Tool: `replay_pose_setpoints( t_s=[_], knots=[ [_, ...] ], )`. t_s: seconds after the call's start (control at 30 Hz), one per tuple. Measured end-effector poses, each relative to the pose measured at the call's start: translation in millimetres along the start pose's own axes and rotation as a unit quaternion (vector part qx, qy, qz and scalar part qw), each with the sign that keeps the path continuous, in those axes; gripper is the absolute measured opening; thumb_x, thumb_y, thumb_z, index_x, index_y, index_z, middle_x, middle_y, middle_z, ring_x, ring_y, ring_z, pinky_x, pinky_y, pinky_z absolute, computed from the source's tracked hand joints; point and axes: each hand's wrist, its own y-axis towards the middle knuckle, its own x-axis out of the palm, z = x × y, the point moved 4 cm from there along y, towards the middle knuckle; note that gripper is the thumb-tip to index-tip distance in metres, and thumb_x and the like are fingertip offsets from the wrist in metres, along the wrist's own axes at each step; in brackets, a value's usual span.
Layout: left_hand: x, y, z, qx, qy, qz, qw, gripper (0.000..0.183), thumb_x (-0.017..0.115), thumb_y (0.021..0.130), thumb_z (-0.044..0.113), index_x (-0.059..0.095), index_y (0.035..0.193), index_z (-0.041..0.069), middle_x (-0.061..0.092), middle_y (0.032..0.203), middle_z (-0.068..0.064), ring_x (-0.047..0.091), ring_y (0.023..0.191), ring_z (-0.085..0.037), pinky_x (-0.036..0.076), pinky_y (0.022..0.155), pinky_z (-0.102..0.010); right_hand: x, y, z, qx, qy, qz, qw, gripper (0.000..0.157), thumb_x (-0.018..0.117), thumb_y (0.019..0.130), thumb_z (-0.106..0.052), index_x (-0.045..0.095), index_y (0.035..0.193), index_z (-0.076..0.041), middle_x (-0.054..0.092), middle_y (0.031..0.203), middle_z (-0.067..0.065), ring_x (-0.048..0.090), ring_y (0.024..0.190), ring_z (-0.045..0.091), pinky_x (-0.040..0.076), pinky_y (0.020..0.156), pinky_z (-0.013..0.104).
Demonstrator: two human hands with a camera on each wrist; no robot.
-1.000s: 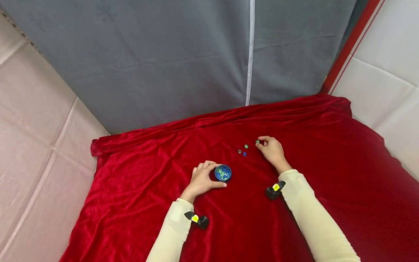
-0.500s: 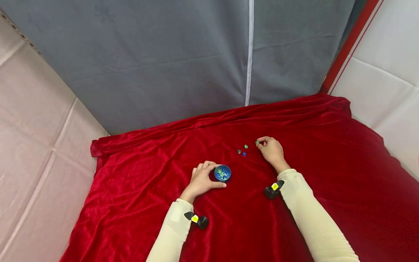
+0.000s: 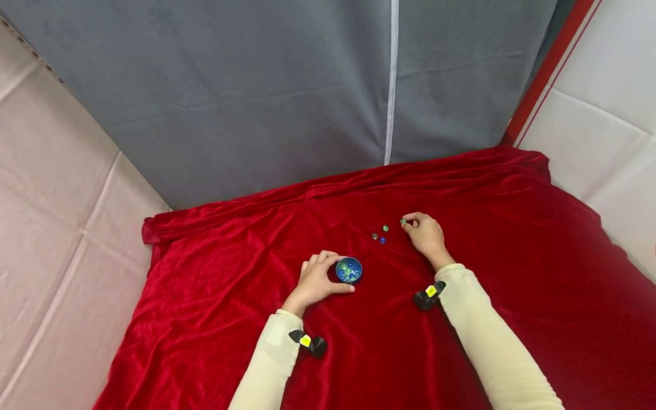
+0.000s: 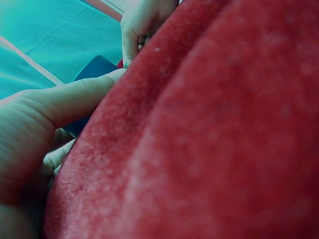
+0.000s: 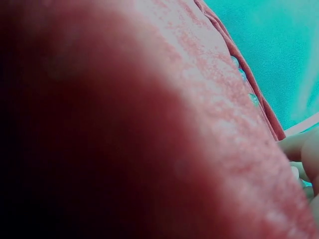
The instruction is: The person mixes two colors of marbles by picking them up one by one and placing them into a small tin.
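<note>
In the head view my left hand (image 3: 314, 283) holds a small blue bowl (image 3: 349, 260), with the thumb on its near side and the fingers at its far side. Several blue and green glass marbles (image 3: 349, 273) lie inside. My right hand (image 3: 426, 236) pinches a green marble (image 3: 403, 221) between thumb and index finger, up and to the right of the bowl. Left of that hand sit another green marble (image 3: 386, 228), a brownish one (image 3: 375, 236) and a blue one (image 3: 382, 240). Cloth hides much of the bowl (image 4: 94, 68) in the left wrist view.
Rumpled red velvet cloth (image 3: 230, 296) covers the work surface, with folds along its back edge. A grey curtain (image 3: 266, 102) hangs behind it. Pale panels stand at the left (image 3: 56, 188) and right (image 3: 610, 114).
Almost nothing differs. Both hands stay where they were, the left at the bowl and the right at the green marble, and the loose marbles have not moved.
</note>
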Motion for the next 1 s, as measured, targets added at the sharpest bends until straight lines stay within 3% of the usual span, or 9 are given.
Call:
replay_pose_setpoints(
  t_s=[0.57, 0.73, 1.0],
  knots=[
    [-1.1, -0.9, 1.0, -0.002, -0.006, -0.001, 1.0000, 0.066, 0.081, 0.060, 0.048, 0.060, 0.119, 0.026, 0.051, 0.112, 0.007, 0.041, 0.103, -0.016, 0.026, 0.085, -0.034, 0.2, -7.5, -12.6, 0.021, 0.087, -0.029, 0.996, 0.025, 0.058, 0.089, -0.021, 0.064, 0.109, -0.007, 0.050, 0.084, 0.003, 0.045, 0.074, 0.015, 0.036, 0.067, 0.026],
    [-0.4, -0.9, 1.3, -0.001, -0.005, -0.006, 1.0000, 0.067, 0.081, 0.061, 0.049, 0.060, 0.120, 0.026, 0.051, 0.113, 0.007, 0.041, 0.104, -0.016, 0.026, 0.086, -0.034, 5.0, -16.8, -26.2, 0.007, 0.105, -0.055, 0.993, 0.024, 0.058, 0.089, -0.022, 0.064, 0.108, -0.009, 0.048, 0.079, 0.002, 0.042, 0.066, 0.014, 0.036, 0.060, 0.025],
    [-1.7, -0.9, -0.1, -0.002, -0.005, -0.009, 0.9999, 0.066, 0.080, 0.062, 0.051, 0.059, 0.120, 0.027, 0.051, 0.113, 0.008, 0.041, 0.104, -0.015, 0.026, 0.086, -0.035, 20.1, -40.5, -54.7, -0.050, 0.103, -0.101, 0.988, 0.018, 0.062, 0.087, -0.022, 0.066, 0.101, -0.011, 0.047, 0.072, 0.001, 0.042, 0.059, 0.013, 0.035, 0.053, 0.024]
  ],
)
